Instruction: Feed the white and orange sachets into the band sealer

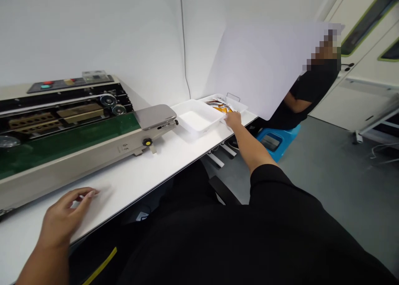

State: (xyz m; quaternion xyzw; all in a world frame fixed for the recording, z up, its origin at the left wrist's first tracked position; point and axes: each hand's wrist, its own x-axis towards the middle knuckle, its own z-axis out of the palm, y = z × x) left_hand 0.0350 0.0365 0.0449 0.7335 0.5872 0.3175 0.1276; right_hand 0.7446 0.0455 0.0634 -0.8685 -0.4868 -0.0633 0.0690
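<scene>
My left hand (pixel 67 214) rests over the white table in front of the sealing machine (pixel 93 139). Its fingers are loosely curved, a gap shows between thumb and fingers, and nothing is visible in it. Stretched out far to the right, my right hand (pixel 233 119) is at the near edge of a white tray (pixel 241 107). Orange and silver packets (pixel 222 106) lie in that tray. The right fingers are curled closed; what they grip is hidden. Between the machine and this tray stands a white bin (pixel 199 129) with nothing seen inside.
A large pale panel (pixel 258 69) rises beyond the trays, partly hiding a person in black (pixel 318 85) seated on a blue stool (pixel 285 141). The table's front edge runs diagonally before me. A dark chair armrest (pixel 224 191) juts out beneath my right arm.
</scene>
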